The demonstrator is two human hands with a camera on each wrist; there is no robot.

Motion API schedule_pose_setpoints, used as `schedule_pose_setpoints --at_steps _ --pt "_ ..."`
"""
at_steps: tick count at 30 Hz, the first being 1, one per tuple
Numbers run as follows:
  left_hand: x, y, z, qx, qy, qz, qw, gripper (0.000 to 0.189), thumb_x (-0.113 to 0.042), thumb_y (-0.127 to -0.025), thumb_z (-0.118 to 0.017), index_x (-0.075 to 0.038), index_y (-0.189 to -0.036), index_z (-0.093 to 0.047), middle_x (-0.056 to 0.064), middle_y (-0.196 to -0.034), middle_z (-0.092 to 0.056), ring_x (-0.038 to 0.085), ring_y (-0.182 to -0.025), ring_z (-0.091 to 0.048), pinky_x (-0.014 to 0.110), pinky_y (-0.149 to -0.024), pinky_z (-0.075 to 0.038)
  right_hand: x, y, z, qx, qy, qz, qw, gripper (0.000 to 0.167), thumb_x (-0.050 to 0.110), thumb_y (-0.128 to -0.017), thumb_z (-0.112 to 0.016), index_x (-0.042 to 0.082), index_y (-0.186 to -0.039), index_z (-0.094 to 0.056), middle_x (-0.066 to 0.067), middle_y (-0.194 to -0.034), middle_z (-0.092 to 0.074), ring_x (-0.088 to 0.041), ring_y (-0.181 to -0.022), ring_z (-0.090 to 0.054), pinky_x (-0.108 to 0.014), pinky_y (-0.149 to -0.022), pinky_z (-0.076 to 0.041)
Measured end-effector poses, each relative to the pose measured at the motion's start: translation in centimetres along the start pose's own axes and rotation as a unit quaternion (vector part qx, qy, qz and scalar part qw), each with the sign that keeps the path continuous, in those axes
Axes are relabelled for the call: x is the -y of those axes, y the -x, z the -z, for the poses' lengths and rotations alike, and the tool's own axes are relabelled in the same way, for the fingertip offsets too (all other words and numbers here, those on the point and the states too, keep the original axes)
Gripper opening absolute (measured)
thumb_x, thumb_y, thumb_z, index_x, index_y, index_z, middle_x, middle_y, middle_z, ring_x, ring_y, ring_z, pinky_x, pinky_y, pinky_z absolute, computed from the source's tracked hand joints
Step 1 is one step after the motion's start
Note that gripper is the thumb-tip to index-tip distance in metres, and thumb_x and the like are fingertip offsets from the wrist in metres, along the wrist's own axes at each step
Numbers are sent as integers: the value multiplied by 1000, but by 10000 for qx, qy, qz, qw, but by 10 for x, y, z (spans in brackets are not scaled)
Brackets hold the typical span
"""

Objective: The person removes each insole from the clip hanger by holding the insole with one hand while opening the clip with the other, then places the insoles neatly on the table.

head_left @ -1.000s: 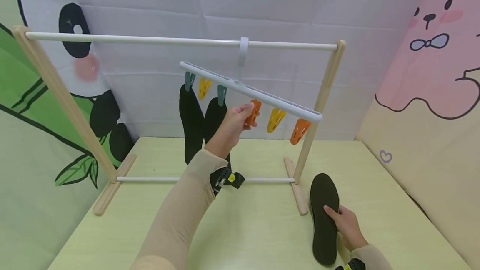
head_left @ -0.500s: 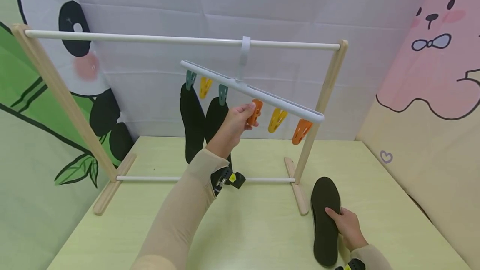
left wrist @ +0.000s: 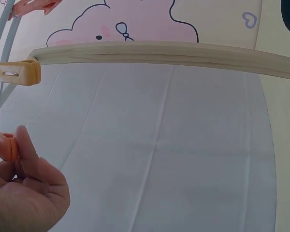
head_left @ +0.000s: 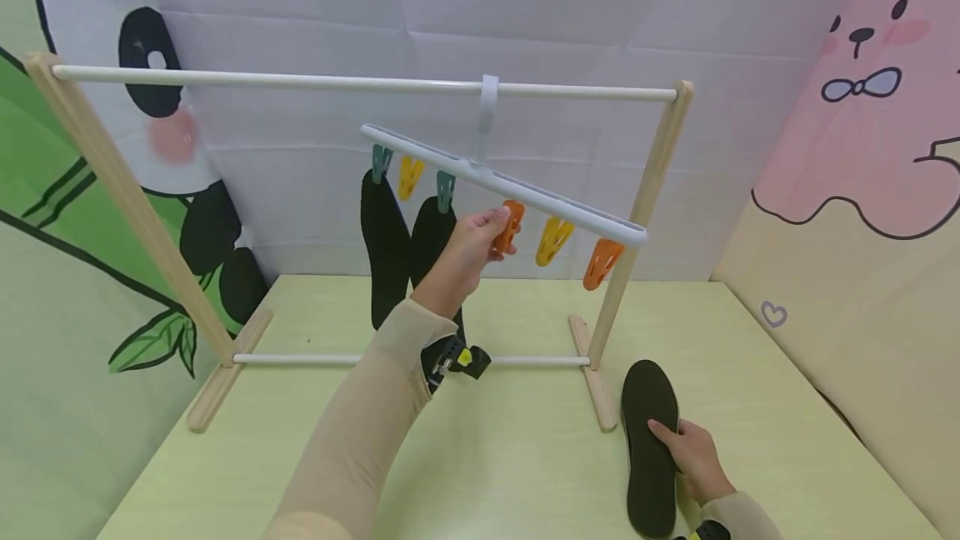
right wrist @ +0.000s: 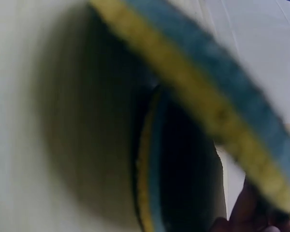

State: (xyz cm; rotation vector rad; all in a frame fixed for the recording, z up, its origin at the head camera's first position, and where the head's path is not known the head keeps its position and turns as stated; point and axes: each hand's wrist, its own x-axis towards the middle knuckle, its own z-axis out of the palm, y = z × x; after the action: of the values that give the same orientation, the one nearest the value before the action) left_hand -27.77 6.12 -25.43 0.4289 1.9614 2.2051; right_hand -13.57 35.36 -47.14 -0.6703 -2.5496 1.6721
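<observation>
At left, two insoles [head_left: 386, 248] hang from green clips [head_left: 382, 163] on the hanger [head_left: 480, 174]. Your left hand [head_left: 471, 250] pinches the orange clip [head_left: 510, 226] beside them. Rightward along the hanger edge hang a yellow clip [head_left: 553, 241] and second orange clip [head_left: 602, 263], near the right post [head_left: 658, 161]. Your right hand [head_left: 696, 458] grips a third insole [head_left: 649, 457]; the tabletop [head_left: 795, 407] extends beyond to the right wall [head_left: 855, 298].

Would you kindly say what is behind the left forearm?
Parts of the lower white bar and two hanging black insoles show around it; the covered stretches cannot be seen.
</observation>
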Motion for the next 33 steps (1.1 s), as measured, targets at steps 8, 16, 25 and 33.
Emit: schedule_pose_setpoints --at_steps 8,16,25,33 --pt "-1 2 -1 16 75 -47 10000 40 -24 -103 -44 9 -123 -56 4 -90 -56 14 -67 -54 26 -71 -38 0 0 1 34 24 -56 10000 38 24 -96 -57 -14 -97 -58 -5 -80 -64 -13 -69 -58 -31 -66 -47" --pt "-1 2 -1 -19 51 -38 10000 39 -24 -102 -45 8 -122 -57 4 -90 -56 14 -68 -54 26 -72 -39 -2 -1 3 82 -79 -78 9999 38 24 -96 -58 -13 -98 -58 -4 -80 -64 -14 -69 -60 -36 -69 -50" --pt "-1 1 0 14 67 -39 10000 40 -24 -102 -44 8 -124 -56 4 -90 -56 14 -68 -54 26 -72 -38 -4 1 6 133 -44 -89 9999 34 21 -95 -58 -13 -98 -58 -4 -80 -63 -13 -68 -59 -37 -70 -51" --pt "-1 1 0 28 92 -11 10000 39 -24 -102 -45 6 -123 -58 4 -91 -55 14 -70 -54 27 -73 -39 -6 1 8 143 -150 -54 9998 30 16 -95 -57 -14 -99 -58 -3 -76 -64 -14 -65 -62 -33 -66 -52"
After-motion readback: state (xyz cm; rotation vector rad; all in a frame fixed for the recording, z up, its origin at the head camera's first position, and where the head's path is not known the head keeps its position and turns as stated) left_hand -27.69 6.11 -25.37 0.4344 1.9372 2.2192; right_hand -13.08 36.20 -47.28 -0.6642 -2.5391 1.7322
